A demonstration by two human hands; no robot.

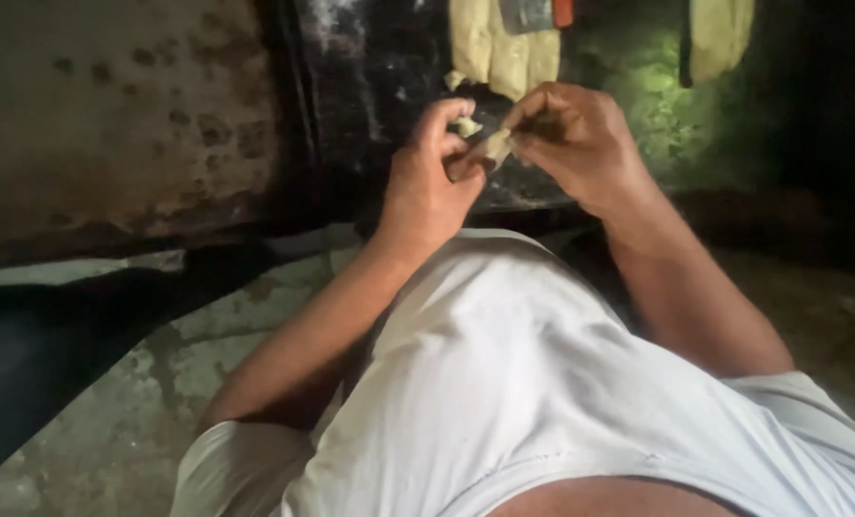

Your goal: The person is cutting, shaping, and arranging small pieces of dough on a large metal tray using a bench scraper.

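My left hand (427,182) and my right hand (576,139) meet in front of me, above my raised knee in white cloth (504,364). Both pinch a small pale scrap (489,148) between fingertips and thumbs. A second tiny pale bit (465,125) shows at my left fingertips. What the scrap is made of I cannot tell.
A dark, dirty upright surface (370,77) stands just behind the hands, with yellowish cloth pieces (504,48) hanging on it. A stained wall (111,115) fills the left. The cracked concrete floor (140,402) lies below left. The right side is dim.
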